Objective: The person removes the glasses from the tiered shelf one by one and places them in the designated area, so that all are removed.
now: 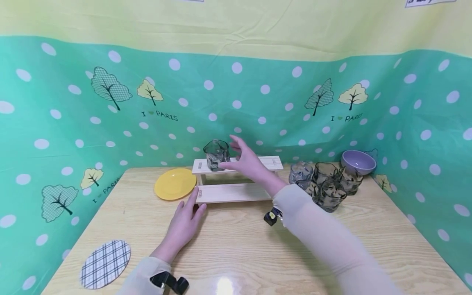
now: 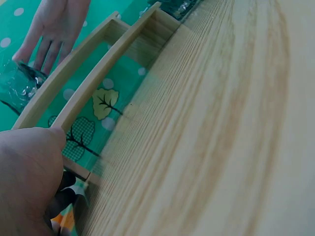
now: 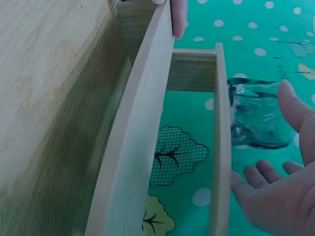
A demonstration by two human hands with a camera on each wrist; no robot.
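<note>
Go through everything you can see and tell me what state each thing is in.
Glass: upright on the rack's top step.
Right hand: open beside the glass, fingers spread.
Left hand: open, fingertips on the rack's lower step.
Rack: standing on the table.
Bowl: upright.
Plate: flat.

Bright, even indoor light

Glare spot on the surface (image 1: 224, 283) near the bottom edge; wide-angle bending at borders; wrist views smeared with blur.

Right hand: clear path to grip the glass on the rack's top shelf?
Probably yes. The right hand is open beside the glass on the rack's top shelf, fingertips at its side, nothing between them. The left hand rests at the lower shelf's corner, out of the way.
</note>
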